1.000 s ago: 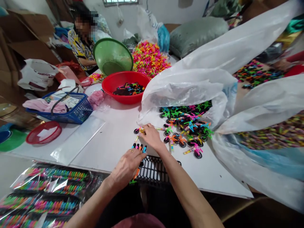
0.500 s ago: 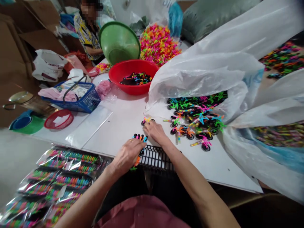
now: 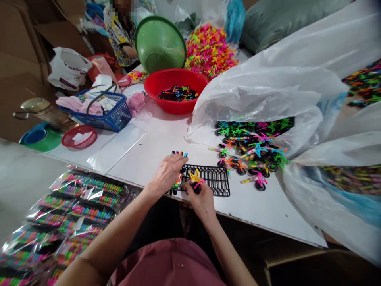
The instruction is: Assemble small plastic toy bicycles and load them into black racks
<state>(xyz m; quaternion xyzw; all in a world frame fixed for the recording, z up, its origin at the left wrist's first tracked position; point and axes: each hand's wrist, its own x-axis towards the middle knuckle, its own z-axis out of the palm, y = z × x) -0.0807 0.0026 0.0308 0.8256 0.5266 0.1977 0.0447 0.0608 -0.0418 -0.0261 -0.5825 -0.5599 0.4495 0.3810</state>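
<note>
A black plastic rack (image 3: 218, 178) with slots lies flat at the table's front edge. Several small toy bicycles (image 3: 180, 154) stand in a row at its left end. My left hand (image 3: 167, 171) is closed over that row, fingers together, covering most of it. In my right hand (image 3: 204, 200) a yellow and pink toy bicycle with black wheels (image 3: 195, 177) is pinched above the rack, just right of the row. More loose toy bicycles (image 3: 235, 163) and small printed tubes (image 3: 249, 180) lie to the right, at the mouth of a white plastic bag (image 3: 262, 93).
A red basin (image 3: 175, 105) of toy bicycles stands at the back, a green basin (image 3: 160, 43) tilted behind it. The blue basket (image 3: 119, 115) and small red basket (image 3: 79, 137) are at left. Bagged packs (image 3: 80, 210) lie below the table. Across it sits a person (image 3: 120, 35).
My right hand has lifted the yellow and pink toy bicycle off the table and brought it toward me, over the rack. The rack now lies flat on the table. My left hand stays on the row.
</note>
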